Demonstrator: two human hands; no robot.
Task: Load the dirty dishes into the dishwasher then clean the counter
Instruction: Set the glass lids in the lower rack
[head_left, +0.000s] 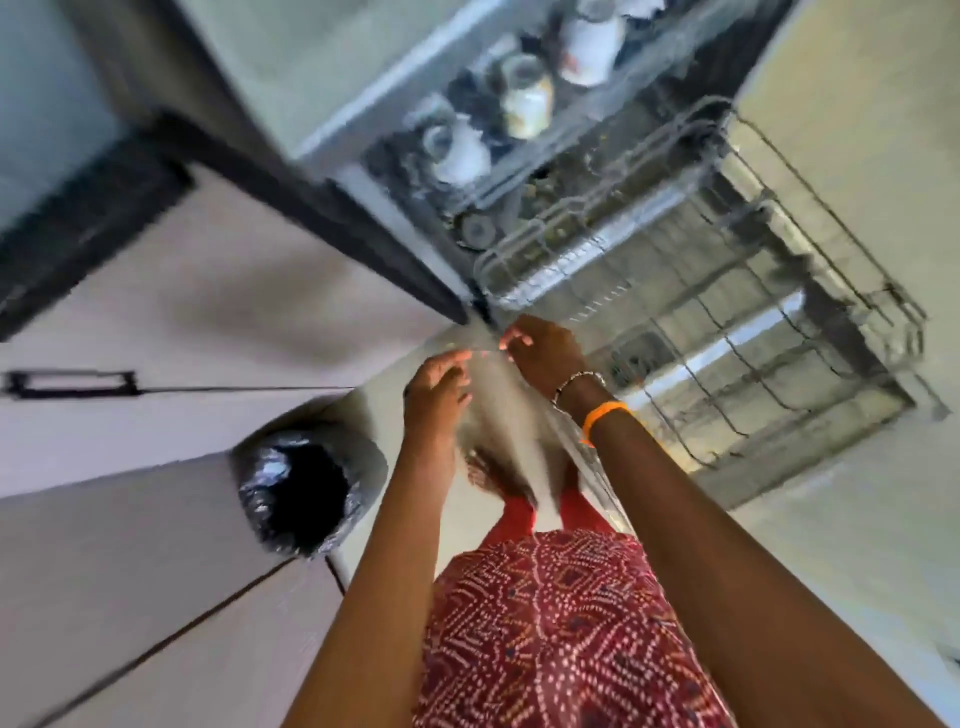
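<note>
Looking steeply down, motion blur smearing most of the scene; no brand, label or writing readable anywhere. Standing over an open dishwasher (613, 291), its lower wire rack (737, 332) pulled out across the upper right, mostly bare. Farther up, sitting in the upper rack (467, 171), a white mug (457, 150), a glass jar (524, 96) and a white jug-like vessel (589, 44), all too blurred for detail. Reaching forward at centre, the left hand (436, 395) and the right hand (545, 353), close together just short of the lower rack's near corner. Between them, spreading downward, a pale, see-through streak, possibly a glass or clear dish, too smeared to identify. Pinching near its top edge, the right fingers (514, 340); curling loosely beside it, the left fingers (457, 364); impossible to say whether either grip is truly closed on anything. Circling the right wrist, a beaded bracelet (576, 384) and an orange band (605, 415). Sitting on the floor at lower left, a bin lined with a black bag (306, 488), beside pale cupboard doors (156, 322). Filling the bottom, a red patterned garment (561, 634).
</note>
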